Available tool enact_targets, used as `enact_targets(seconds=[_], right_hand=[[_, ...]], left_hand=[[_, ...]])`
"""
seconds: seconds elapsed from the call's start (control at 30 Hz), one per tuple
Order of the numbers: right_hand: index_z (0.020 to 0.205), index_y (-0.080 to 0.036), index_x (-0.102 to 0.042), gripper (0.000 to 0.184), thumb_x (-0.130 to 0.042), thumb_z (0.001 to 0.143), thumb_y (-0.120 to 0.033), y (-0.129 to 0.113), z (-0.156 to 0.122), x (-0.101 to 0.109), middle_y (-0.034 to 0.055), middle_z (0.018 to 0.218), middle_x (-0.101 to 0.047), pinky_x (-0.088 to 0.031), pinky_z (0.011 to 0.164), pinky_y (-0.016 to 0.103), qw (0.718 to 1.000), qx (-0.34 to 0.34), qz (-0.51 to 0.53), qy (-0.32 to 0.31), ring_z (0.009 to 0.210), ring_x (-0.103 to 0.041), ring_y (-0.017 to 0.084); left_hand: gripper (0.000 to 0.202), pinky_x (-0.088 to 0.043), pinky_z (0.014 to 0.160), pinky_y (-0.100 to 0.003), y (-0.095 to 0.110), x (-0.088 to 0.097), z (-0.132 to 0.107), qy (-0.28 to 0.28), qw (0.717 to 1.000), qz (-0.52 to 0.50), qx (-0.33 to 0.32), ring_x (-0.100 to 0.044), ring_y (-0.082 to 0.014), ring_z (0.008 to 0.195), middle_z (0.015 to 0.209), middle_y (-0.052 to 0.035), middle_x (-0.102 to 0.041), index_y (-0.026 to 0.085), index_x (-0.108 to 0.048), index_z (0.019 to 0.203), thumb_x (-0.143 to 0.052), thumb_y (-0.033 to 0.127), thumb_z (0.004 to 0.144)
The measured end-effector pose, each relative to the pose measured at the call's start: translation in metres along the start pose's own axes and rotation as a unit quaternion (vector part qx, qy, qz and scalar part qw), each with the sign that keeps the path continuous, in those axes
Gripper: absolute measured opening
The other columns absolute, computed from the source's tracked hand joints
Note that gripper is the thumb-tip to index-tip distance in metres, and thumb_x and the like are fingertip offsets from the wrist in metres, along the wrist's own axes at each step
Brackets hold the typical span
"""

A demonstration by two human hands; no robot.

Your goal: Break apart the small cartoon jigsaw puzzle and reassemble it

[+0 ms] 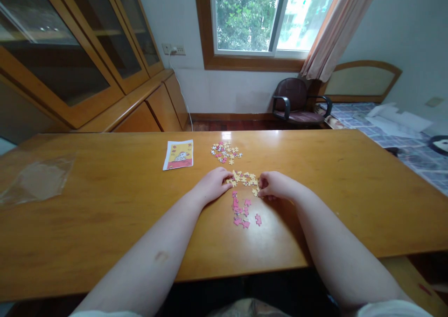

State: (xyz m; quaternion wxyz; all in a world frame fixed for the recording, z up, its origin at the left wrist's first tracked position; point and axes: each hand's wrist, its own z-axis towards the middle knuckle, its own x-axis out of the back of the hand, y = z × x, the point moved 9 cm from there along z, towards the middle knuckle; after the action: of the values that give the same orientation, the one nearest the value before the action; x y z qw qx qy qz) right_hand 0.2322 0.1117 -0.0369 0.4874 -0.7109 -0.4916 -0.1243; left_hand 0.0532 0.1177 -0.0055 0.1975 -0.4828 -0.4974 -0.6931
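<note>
Yellow jigsaw puzzle pieces lie in a cluster on the wooden table between my two hands. My left hand rests at the cluster's left end, its thumb and fingertips apart and touching the yellow pieces there. At the right end, my right hand has its fingers closed by a yellow puzzle piece, which it seems to pinch at the edge. Pink puzzle pieces lie loosely grouped nearer to me, with a single pink puzzle piece off to their right.
Behind the cluster is a mixed pile of puzzle pieces. A picture card with a white dog on yellow and red lies left of it. A clear plastic bag is on the table's far left. An office chair stands beyond the table.
</note>
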Motion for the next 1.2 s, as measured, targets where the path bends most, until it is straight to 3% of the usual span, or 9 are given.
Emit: enact_targets(seconds=[0.13, 0.23, 0.37, 0.47, 0.53, 0.77, 0.9, 1.0, 1.2], right_hand=[[0.076, -0.018, -0.059, 0.012, -0.067, 0.074, -0.028, -0.02, 0.002, 0.016, 0.0001, 0.069, -0.065, -0.037, 0.053, 0.022, 0.988, 0.057, -0.088, 0.115, 0.058, -0.057, 0.012], [0.074, -0.019, -0.06, 0.021, -0.068, 0.074, -0.038, -0.026, 0.001, 0.026, 0.0011, 0.072, -0.065, -0.036, 0.055, 0.023, 0.976, 0.073, -0.135, 0.154, 0.064, -0.056, 0.014], [0.101, -0.018, -0.06, 0.058, -0.077, 0.059, -0.053, -0.019, -0.001, 0.029, 0.0061, 0.09, -0.066, -0.042, 0.063, 0.027, 0.978, 0.075, -0.132, 0.141, 0.077, -0.06, 0.02], [0.128, -0.017, -0.05, 0.09, -0.081, 0.052, -0.054, -0.023, -0.002, 0.027, 0.0132, 0.112, -0.061, -0.044, 0.085, 0.035, 0.97, 0.116, -0.155, 0.15, 0.102, -0.058, 0.027], [0.136, -0.017, -0.043, 0.099, -0.08, 0.053, -0.056, -0.027, -0.002, 0.025, 0.0164, 0.123, -0.055, -0.038, 0.097, 0.041, 0.957, 0.137, -0.192, 0.171, 0.115, -0.05, 0.032], [0.144, -0.013, -0.034, 0.082, -0.056, 0.08, -0.06, -0.04, 0.008, 0.009, 0.0196, 0.151, -0.028, -0.022, 0.111, 0.049, 0.941, 0.158, -0.22, 0.201, 0.137, -0.028, 0.033], [0.149, -0.019, -0.021, 0.074, -0.043, 0.089, -0.056, -0.063, 0.008, -0.015, 0.0126, 0.155, -0.02, -0.016, 0.114, 0.048, 0.932, 0.239, -0.219, 0.163, 0.142, -0.02, 0.026], [0.15, -0.025, -0.016, 0.069, -0.035, 0.092, -0.056, -0.072, 0.006, -0.027, 0.0076, 0.156, -0.018, -0.013, 0.114, 0.052, 0.925, 0.269, -0.238, 0.126, 0.143, -0.016, 0.026], [0.147, -0.028, -0.028, 0.064, -0.028, 0.092, -0.062, -0.078, -0.002, -0.036, 0.0069, 0.155, -0.021, -0.007, 0.113, 0.056, 0.906, 0.297, -0.288, 0.088, 0.143, -0.016, 0.028]], left_hand=[[0.032, -0.047, 0.087, -0.032, 0.004, 0.0, 0.003, 0.013, 1.0, 0.001, -0.024, -0.06, -0.0206, 0.094, 0.101, -0.0073, -0.063, 0.019, -0.065, 0.111, -0.055, 0.032, 0.083], [0.035, -0.046, 0.091, -0.033, 0.001, 0.004, 0.0, 0.021, 1.0, 0.002, -0.018, -0.058, -0.0211, 0.101, 0.109, -0.0076, -0.063, 0.02, -0.062, 0.115, -0.053, 0.034, 0.084], [0.051, -0.043, 0.096, -0.037, -0.007, 0.011, -0.005, 0.025, 0.999, 0.042, 0.018, -0.055, -0.0254, 0.109, 0.12, -0.0103, -0.059, 0.019, -0.055, 0.126, -0.059, 0.039, 0.079], [0.057, -0.041, 0.099, -0.04, -0.007, 0.01, -0.005, 0.024, 0.997, 0.067, 0.023, -0.053, -0.0275, 0.112, 0.123, -0.0118, -0.057, 0.019, -0.051, 0.13, -0.059, 0.042, 0.079], [0.05, -0.041, 0.097, -0.039, -0.004, 0.007, -0.002, 0.023, 0.997, 0.073, 0.016, -0.055, -0.0263, 0.109, 0.118, -0.0107, -0.059, 0.02, -0.054, 0.128, -0.056, 0.041, 0.081], [0.036, -0.041, 0.095, -0.039, 0.007, -0.001, 0.007, 0.034, 0.996, 0.079, -0.015, -0.055, -0.0237, 0.104, 0.111, -0.0073, -0.064, 0.024, -0.06, 0.12, -0.052, 0.034, 0.086], [0.032, -0.042, 0.095, -0.036, 0.006, 0.004, 0.007, 0.06, 0.997, 0.032, -0.033, -0.057, -0.0213, 0.103, 0.11, -0.0065, -0.065, 0.021, -0.063, 0.114, -0.048, 0.028, 0.087], [0.028, -0.046, 0.091, -0.034, -0.006, 0.012, 0.006, 0.086, 0.996, -0.014, -0.001, -0.059, -0.0198, 0.097, 0.103, -0.0065, -0.067, 0.019, -0.066, 0.104, -0.045, 0.026, 0.086], [0.028, -0.049, 0.085, -0.032, -0.022, 0.019, 0.005, 0.109, 0.989, -0.076, 0.06, -0.06, -0.0183, 0.089, 0.102, -0.0059, -0.067, 0.018, -0.066, 0.103, -0.046, 0.028, 0.084]])
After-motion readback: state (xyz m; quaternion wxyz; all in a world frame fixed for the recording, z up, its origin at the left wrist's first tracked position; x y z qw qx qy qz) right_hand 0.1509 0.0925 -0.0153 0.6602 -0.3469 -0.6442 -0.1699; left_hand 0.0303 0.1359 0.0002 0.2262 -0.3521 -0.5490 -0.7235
